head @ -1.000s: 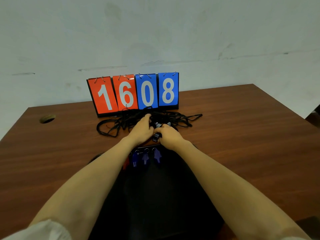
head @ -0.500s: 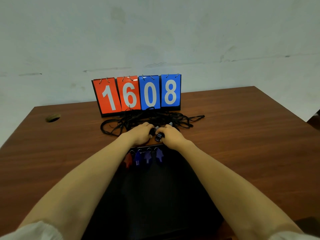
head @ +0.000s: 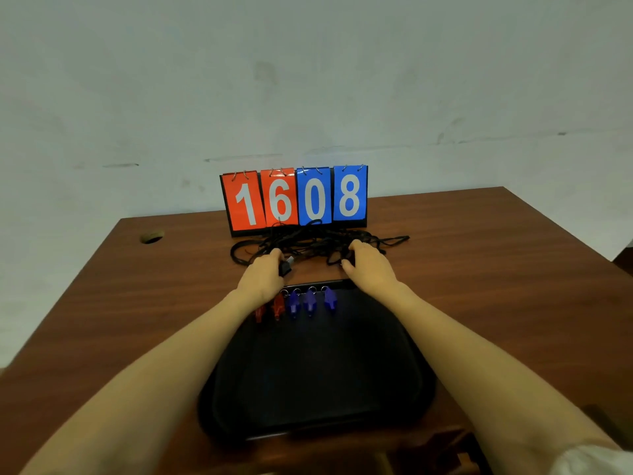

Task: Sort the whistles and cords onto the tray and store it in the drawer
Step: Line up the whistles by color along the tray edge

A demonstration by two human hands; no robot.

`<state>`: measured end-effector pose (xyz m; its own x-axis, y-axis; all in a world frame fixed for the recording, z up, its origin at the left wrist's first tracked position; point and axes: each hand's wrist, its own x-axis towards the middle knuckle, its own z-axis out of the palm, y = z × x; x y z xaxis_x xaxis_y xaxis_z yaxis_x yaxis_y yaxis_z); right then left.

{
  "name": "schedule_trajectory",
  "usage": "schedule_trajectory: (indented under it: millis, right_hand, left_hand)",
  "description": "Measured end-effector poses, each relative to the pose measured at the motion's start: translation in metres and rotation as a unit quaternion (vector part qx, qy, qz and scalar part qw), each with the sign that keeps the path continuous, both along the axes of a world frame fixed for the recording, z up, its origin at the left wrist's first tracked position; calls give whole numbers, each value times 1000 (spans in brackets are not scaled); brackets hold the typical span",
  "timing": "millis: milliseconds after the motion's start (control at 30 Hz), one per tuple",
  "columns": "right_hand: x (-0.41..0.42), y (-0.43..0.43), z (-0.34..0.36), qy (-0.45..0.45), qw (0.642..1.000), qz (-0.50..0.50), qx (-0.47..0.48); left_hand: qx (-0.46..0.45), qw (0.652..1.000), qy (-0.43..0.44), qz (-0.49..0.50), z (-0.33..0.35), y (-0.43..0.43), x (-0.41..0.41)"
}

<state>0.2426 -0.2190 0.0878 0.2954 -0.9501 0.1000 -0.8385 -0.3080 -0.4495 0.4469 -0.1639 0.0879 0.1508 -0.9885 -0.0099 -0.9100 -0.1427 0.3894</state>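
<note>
Left grip curled round black whistle, just beyond tray far rim. Right grip curled into cord tangle on tabletop; actual hold unclear. Best: pin tangle, ease whistle out slowly, avoid snagging loops, set beside blue whistles.

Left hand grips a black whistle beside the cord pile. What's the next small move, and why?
Probably set the black whistle in the left hand down on the tray, beside the blue whistles: red and blue ones already line its far edge, with room to their right.
</note>
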Motion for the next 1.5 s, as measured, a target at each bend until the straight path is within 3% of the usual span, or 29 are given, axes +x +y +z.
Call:
schedule_trajectory:
  millis: [200,367,467,567,733,900,1067,1167,1267,1500]
  right_hand:
    - [-36,30,5,-71,996,-30,52]
    - [-57,50,7,-98,989,-43,100]
    - [-64,57,5,-106,988,-54,100]
    - [-68,60,1,-100,990,-61,83]
    - [-75,66,-2,-108,991,-53,67]
    - [-80,65,-12,-125,988,-79,51]
    - [-78,68,-16,-178,974,-105,92]
    - [-76,72,-16,-193,968,-109,118]
    - [-76,71,-17,-195,968,-112,112]
    - [-79,71,-20,-212,962,-130,109]
  left_hand:
    - [-46,995,68,-48,2,22,-43]
    - [-24,989,119,-85,-4,31,-72]
    - [-27,989,72,-130,-7,36,-91]
    - [-72,976,-35,-203,-7,40,-109]
    - [-10,938,-113,-328,-17,39,-119]
    - [23,945,-74,-317,-28,45,-113]
    - [-75,966,-41,-243,-31,58,-105]
    - [-126,947,-82,-284,-42,65,-97]
    - [-106,926,-138,-334,-49,64,-94]
    - [-54,949,-149,-273,-46,46,-110]
